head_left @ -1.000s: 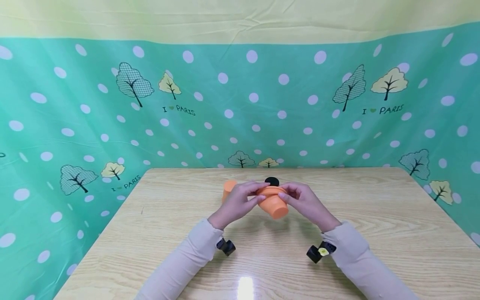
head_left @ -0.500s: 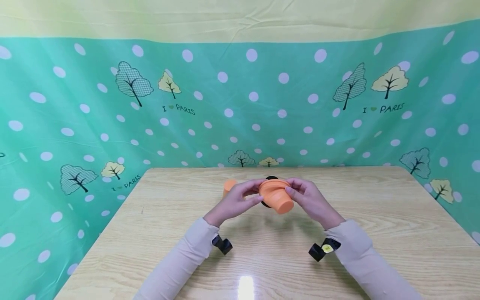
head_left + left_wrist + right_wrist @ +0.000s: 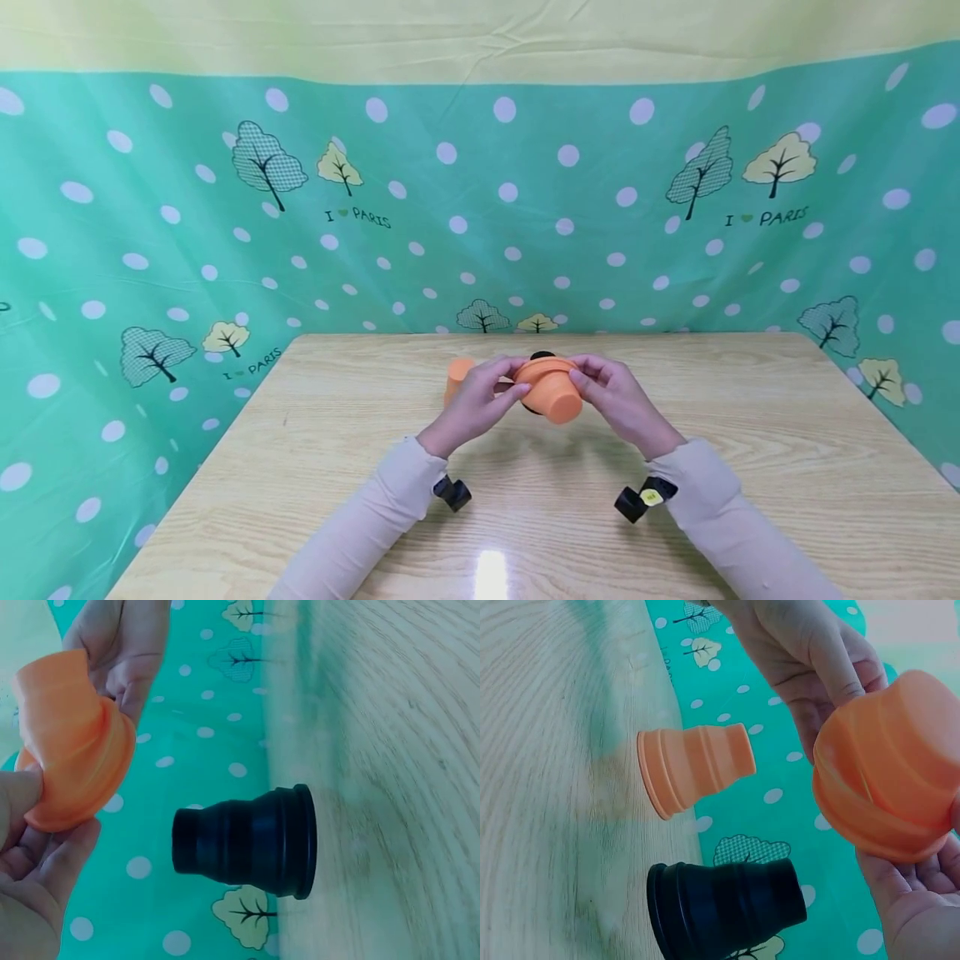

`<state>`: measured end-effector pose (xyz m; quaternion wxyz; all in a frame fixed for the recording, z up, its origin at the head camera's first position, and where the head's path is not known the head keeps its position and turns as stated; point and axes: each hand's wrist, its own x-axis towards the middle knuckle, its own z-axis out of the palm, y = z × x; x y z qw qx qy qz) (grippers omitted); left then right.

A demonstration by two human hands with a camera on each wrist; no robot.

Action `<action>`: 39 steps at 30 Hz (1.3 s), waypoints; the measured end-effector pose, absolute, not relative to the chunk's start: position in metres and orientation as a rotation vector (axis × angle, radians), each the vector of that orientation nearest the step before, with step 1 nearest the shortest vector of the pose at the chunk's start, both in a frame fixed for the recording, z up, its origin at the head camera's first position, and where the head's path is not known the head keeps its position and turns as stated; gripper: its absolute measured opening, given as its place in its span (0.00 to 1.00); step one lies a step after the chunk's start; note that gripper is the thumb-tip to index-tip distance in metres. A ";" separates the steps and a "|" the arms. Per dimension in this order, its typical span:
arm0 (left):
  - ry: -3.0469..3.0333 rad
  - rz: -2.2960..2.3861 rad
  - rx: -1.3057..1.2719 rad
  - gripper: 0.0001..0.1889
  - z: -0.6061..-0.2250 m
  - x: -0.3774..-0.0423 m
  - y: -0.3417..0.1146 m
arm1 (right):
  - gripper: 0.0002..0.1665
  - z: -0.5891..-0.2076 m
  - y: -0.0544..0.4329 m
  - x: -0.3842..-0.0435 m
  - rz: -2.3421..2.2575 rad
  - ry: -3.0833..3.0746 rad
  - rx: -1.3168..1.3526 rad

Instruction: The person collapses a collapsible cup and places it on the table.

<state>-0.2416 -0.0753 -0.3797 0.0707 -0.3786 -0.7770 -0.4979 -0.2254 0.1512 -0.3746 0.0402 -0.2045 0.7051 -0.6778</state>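
Both hands hold an orange collapsible cup (image 3: 553, 390) up above the table, its narrow base pointing toward the person. My left hand (image 3: 478, 402) pinches the wide rim from the left, thumb on the near side. On the opposite side, my right hand (image 3: 618, 407) pinches the rim between thumb and fingers. One side of the cup's wall is folded in, so the base sits askew, plain in the right wrist view. Behind it, a black collapsible cup (image 3: 244, 840) stands upside down on the table. A second orange cup (image 3: 697, 766), also upside down, stands left of the black one.
The wooden table (image 3: 337, 467) reaches back to a green dotted curtain (image 3: 420, 192) that also hangs along both sides. A black wrist camera (image 3: 453, 493) is strapped at the left sleeve, another camera (image 3: 633, 503) at the right.
The held orange cup has risen slightly and its base has swung up and a little right. It now covers more of the black cup. The standing cups have stayed in place.
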 end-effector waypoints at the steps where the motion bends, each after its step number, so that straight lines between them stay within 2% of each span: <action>1: -2.333 -1.477 -1.138 0.15 -0.379 -0.241 -0.075 | 0.22 -0.374 0.152 -0.226 -2.070 2.161 -0.624; 10: -2.349 -1.208 -1.167 0.20 -0.374 -0.242 -0.075 | 0.19 -0.372 0.151 -0.224 -1.867 2.449 -0.649; 16: -2.411 -1.016 -1.196 0.19 -0.372 -0.238 -0.070 | 0.18 -0.371 0.141 -0.218 -1.660 2.686 -0.768; 23: -2.428 -0.984 -1.172 0.17 -0.370 -0.235 -0.066 | 0.16 -0.372 0.135 -0.213 -1.561 2.755 -0.749; 27: -2.416 -1.107 -1.178 0.17 -0.371 -0.237 -0.066 | 0.15 -0.373 0.135 -0.214 -1.582 2.712 -0.757; 32: -2.420 -1.507 -1.154 0.19 -0.374 -0.242 -0.073 | 0.14 -0.374 0.139 -0.219 -1.737 2.572 -0.705; 39: -2.484 -1.983 -1.000 0.21 -0.376 -0.243 -0.074 | 0.16 -0.373 0.143 -0.222 -1.913 2.499 -0.643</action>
